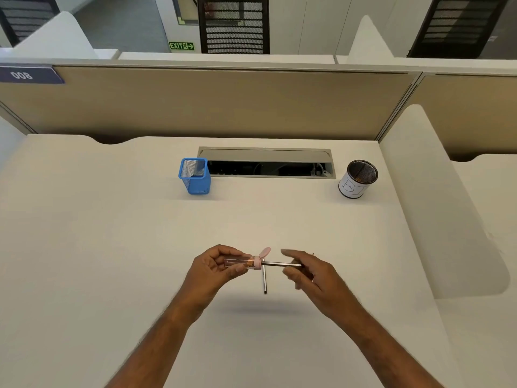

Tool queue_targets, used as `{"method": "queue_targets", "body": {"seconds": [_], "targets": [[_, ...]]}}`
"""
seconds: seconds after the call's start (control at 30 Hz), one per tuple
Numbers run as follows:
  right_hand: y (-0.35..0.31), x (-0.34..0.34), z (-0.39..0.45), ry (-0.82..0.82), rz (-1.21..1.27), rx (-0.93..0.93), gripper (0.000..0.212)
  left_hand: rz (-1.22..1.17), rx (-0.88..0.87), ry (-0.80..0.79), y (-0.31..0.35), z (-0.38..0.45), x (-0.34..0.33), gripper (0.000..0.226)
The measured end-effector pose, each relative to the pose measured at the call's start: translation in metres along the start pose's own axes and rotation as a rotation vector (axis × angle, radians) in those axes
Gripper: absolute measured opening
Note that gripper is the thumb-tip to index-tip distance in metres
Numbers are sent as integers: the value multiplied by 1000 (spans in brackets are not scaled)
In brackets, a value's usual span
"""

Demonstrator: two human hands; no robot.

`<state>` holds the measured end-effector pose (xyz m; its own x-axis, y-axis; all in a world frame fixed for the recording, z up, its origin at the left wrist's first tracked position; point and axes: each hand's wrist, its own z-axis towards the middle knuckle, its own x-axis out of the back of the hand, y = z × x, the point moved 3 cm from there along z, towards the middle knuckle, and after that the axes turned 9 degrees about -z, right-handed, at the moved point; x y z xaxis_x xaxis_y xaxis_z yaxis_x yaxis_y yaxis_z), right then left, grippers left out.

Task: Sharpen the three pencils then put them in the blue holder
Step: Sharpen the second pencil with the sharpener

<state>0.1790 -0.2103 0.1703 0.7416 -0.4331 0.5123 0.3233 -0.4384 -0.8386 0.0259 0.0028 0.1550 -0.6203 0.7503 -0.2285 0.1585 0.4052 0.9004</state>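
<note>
Pencil (281,264) sat tip-in in pink sharpener (242,262), held over desk (112,247).
Thin, light, stiff; probably best pinched mid-shaft, tip fragile. Right hand (306,271) at its 3 o'clock end, fingers loosely pinching; left hand (214,266) clenched on sharpener at 9. Second pencil (264,280) lay below; blue holder (195,176) at 11, well apart.

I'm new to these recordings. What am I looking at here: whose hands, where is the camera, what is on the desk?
There is one picture, from a camera worn on a person's head, looking down at their own bare hands over a white desk. The left hand holds a clear sharpener with a pink cap. A pencil sticks into it, gripped loosely by the right hand. Another pencil lies on the desk below. At the back stand a blue mesh holder, seemingly empty, and a black mesh cup with a white label.
</note>
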Motion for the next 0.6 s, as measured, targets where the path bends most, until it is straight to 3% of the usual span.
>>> {"method": "queue_targets", "body": {"seconds": [0.2,0.37,0.6], "targets": [[-9,3,-1,104,-195,90,12,-4,-2,4,2,-1,3,30],[-6,3,4,55,-169,78,10,8,6,-7,2,-1,5,30],[-5,-2,11,-66,-35,-79,34,19,11,-30,2,-3,2,29]]}}
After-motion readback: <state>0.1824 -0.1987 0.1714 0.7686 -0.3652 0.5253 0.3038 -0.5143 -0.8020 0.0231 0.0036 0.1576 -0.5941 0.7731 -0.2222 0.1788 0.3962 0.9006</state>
